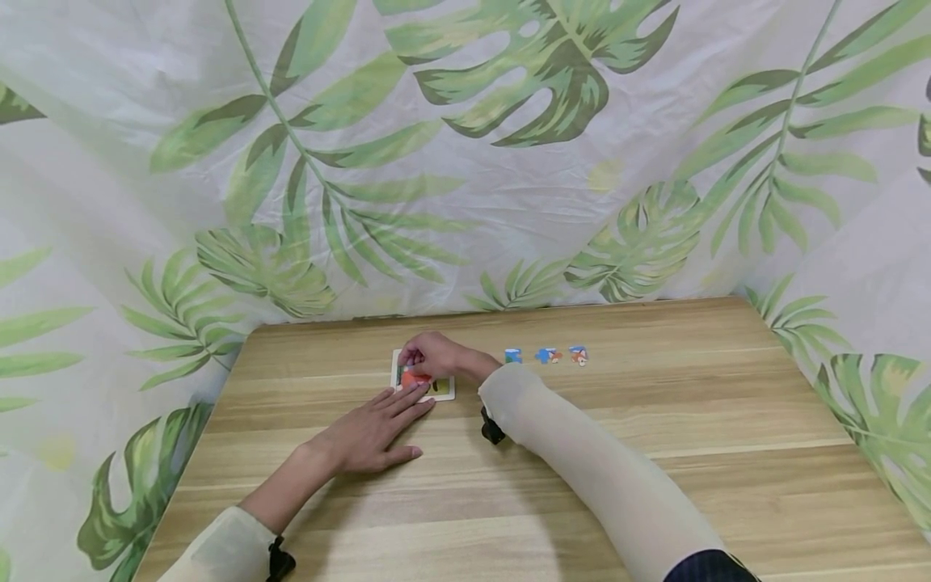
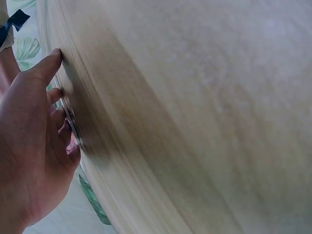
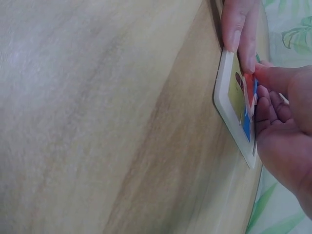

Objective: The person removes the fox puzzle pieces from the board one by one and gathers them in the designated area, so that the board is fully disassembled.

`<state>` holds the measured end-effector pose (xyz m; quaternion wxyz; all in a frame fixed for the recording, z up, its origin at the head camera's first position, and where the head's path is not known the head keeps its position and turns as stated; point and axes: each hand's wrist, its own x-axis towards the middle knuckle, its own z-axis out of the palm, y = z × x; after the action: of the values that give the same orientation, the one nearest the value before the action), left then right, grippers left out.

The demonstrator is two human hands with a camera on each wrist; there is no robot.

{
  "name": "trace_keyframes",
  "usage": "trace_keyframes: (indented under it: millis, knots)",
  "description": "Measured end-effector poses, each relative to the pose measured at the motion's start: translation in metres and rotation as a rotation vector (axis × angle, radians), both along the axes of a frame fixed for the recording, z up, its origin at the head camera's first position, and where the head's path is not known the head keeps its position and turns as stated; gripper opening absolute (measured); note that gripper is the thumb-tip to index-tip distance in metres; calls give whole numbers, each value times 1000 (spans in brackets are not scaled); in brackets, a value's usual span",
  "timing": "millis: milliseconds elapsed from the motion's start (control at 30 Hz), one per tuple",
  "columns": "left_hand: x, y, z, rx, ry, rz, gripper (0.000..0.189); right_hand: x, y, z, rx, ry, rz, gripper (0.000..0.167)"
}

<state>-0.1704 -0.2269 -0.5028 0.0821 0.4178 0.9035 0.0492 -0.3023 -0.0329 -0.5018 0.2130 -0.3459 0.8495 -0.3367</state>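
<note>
A small white-bordered jigsaw puzzle board [image 1: 444,396] lies flat on the table, its picture in red, yellow-green and blue. My left hand [image 1: 374,430] is spread flat, with its fingertips resting on the board's near-left part; in the right wrist view two of its fingers [image 3: 235,24] touch the border and picture. Over the far part of the board, my right hand [image 1: 435,354] has its fingers curled, and thumb and forefinger seem to pinch a puzzle piece at the red and blue area [image 3: 250,87]. The fingers hide most of that piece.
Three loose puzzle pieces lie in a row right of the board: a blue-green one [image 1: 512,356], a blue-and-orange one [image 1: 549,356] and another [image 1: 579,356]. The wooden table [image 1: 655,388] ends at a leaf-patterned cloth [image 1: 509,226] behind.
</note>
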Motion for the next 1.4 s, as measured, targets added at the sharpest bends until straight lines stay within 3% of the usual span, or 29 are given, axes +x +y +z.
trace_keyframes:
  millis: [333,800,1100,1400]
  knots:
    - [1,1,1,-1,-6,-2,76,2,2,1,8,29,5,21]
    - [2,1,1,6,-10,5,75,2,6,-5,-140,-73,-29,18]
    - [1,1,0,4,-18,12,75,2,12,-6,-246,-174,-102,19]
    - [1,1,-1,3,-13,14,75,1,23,-1,-312,-184,-140,20]
